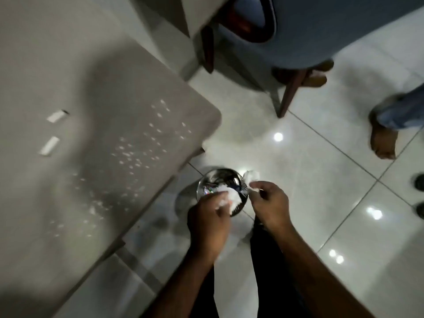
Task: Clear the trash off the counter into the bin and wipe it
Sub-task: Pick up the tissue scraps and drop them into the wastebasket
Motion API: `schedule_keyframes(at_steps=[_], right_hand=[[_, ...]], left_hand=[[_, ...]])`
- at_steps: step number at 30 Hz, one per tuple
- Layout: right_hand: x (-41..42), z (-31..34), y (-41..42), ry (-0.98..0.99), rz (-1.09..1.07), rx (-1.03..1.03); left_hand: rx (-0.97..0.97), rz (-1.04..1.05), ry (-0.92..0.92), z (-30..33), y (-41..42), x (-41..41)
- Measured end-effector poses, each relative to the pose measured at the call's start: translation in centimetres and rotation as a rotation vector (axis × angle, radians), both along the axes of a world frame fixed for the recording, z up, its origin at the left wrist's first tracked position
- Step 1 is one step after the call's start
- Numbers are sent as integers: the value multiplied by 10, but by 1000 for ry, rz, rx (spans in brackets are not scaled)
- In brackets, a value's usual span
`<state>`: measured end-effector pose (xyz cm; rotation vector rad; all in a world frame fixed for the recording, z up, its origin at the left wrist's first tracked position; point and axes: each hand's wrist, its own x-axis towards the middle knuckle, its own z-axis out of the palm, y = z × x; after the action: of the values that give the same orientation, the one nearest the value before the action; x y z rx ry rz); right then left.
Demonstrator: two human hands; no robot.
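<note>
My two forearms reached forward from the bottom edge toward the bin [221, 191], which stood on the glossy white floor tiles [321, 180] just past the counter's rounded corner; my dark trouser legs showed below the arms. My left hand [210, 222] hung over the near rim of the bin with its fingers curled round a wad of crumpled white tissue [226, 198], holding it above the opening; my right hand [269, 203] sat at the bin's right rim, thumb and forefinger pinched narrow on a smaller white scrap [251, 176] that stuck up beyond the knuckles. The bin was a small round metal one, shiny, its mouth dark with something glinting inside that I could not make out. Left of the bin lay the counter [57, 76], grey and matt, under a broad shadow; white crumbs [135, 154] were scattered across it from the corner inward, and further left of them two white paper strips [51, 131] lay flat, near each other. Beyond the bin stood a chair [309, 37] with blue upholstery and dark wooden legs; to the far right of the bin another person's bare foot [383, 140] showed under a blue jeans hem.
</note>
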<state>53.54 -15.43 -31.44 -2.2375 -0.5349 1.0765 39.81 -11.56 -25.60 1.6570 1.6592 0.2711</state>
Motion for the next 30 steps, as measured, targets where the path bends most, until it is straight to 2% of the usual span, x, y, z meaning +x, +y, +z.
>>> schedule_keyframes(at_steps=[3, 8, 12, 16, 19, 23, 26, 30], right_hand=[[-2, -66, -9, 58, 154, -127], [-7, -144, -9, 112, 265, -208], [-11, -183, -3, 113, 279, -231], [-16, -197, 2, 130, 347, -239], [-14, -193, 3, 115, 332, -245], [-9, -149, 5, 31, 197, -141], [-7, -78, 1, -81, 23, 54], [-9, 49, 0, -57, -202, 254]], left_hand=[[-175, 0, 185, -86, 4, -3], [-294, -19, 268, -187, 5, 2], [-366, -5, 219, -234, 8, 11], [-426, -113, 227, -252, 14, 12], [-392, -180, 256, -239, 23, 12], [-169, -188, 235, -175, 31, 20], [57, -180, 121, -92, 22, 30], [301, -153, -116, 42, -2, 37]])
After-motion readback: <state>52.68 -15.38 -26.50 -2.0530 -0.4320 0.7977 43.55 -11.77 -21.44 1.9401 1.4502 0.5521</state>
